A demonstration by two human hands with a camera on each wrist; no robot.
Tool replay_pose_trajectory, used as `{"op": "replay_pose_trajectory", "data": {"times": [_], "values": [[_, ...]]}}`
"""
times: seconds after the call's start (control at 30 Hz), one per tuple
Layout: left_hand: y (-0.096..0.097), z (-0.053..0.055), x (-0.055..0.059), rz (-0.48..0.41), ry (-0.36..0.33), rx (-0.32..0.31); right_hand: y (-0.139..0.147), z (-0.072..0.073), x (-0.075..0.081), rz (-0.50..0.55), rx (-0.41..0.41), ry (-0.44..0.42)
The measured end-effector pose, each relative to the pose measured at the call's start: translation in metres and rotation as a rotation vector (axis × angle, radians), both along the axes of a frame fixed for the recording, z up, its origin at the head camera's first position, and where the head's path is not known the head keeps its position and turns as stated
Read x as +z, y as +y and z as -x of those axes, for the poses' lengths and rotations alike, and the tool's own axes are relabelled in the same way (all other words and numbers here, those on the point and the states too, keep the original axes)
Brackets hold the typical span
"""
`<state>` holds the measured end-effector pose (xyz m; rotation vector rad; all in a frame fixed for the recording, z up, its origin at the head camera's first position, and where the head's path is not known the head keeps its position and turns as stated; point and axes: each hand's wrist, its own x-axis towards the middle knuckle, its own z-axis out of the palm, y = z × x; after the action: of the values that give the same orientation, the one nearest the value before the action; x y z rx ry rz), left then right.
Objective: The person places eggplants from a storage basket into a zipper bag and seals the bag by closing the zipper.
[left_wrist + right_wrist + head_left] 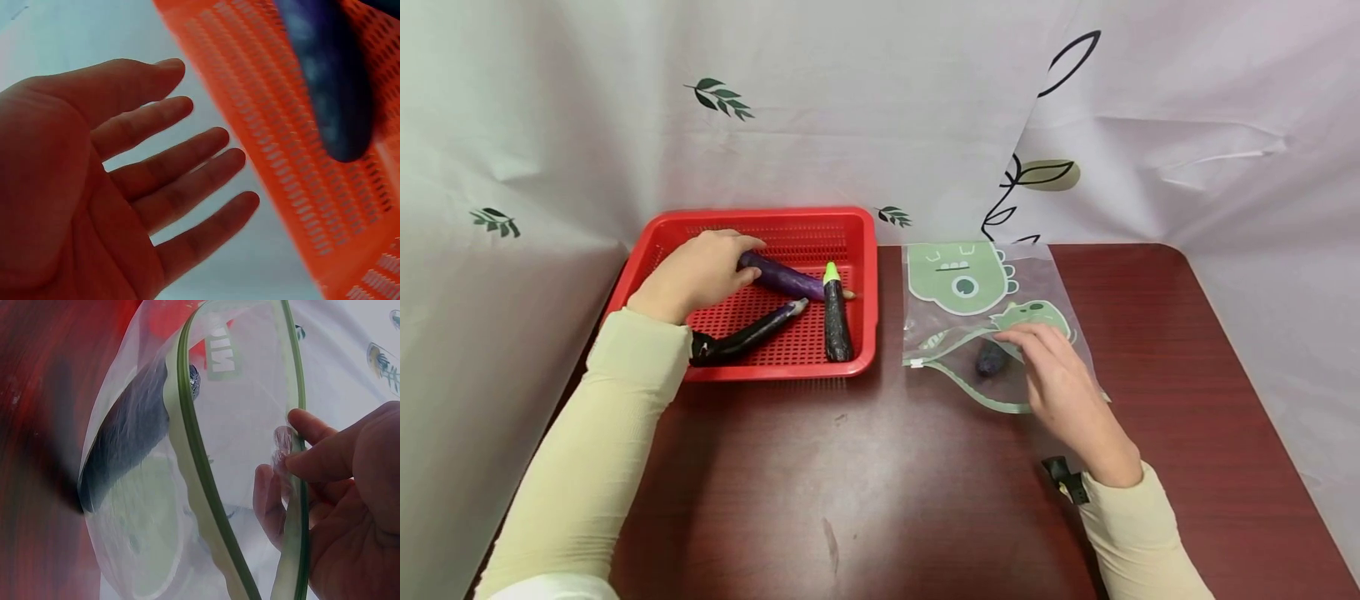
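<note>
On the dark red wood-grain tabletop (850,492), I identified two work areas: a red perforated plastic basket (869,283) at left and a clear plastic zip bag with green cartoon prints (973,287) at right. A long, glossy purple eggplant (784,277) lay in the basket, with the left hand (707,271) over one end. That hand was open, its fingers loosely extended; the left wrist view showed them apart from the eggplant. The right hand (1063,387) pinched one edge of the bag's gaping mouth between thumb and fingers. A dark elongated vegetable (125,431) appeared to lie inside the bag.

I judged the step in hand to be grasping the eggplant while the bag was held open. Good execution called for three points. First, the left thumb and fingers needed to wrap the thick body, as the glossy skin seemed likely to slip. Second, the lift needed to be gentle, because a dark zucchini with a bright green end (835,321) appeared to cross the stem end and a slim black eggplant (752,337) lay near. Third, the right pinch needed to remain firm, lest the mouth collapse.
</note>
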<state>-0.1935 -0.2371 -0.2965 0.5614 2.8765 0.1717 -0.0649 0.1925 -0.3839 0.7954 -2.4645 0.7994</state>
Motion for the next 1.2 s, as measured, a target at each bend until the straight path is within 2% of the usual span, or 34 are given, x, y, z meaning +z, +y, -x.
{"op": "replay_pose_trajectory", "data": {"times": [0.3,0.43,0.7,1.03,1.2], "values": [[-0.015,0.029,-0.016,-0.001,-0.079,0.000,-0.001,0.001,-0.001,0.004,0.006,0.008],[-0.017,0.038,-0.020,0.022,-0.108,0.003,-0.001,0.001,-0.001,0.005,0.006,0.009],[-0.020,0.046,-0.031,0.044,-0.139,0.007,-0.001,0.000,-0.001,-0.010,-0.005,-0.015],[-0.027,0.056,-0.050,0.044,-0.144,-0.044,-0.002,0.001,-0.001,-0.004,-0.004,-0.012],[-0.027,0.059,-0.054,0.029,-0.176,-0.026,-0.002,0.001,-0.001,-0.010,-0.008,-0.021]]}}
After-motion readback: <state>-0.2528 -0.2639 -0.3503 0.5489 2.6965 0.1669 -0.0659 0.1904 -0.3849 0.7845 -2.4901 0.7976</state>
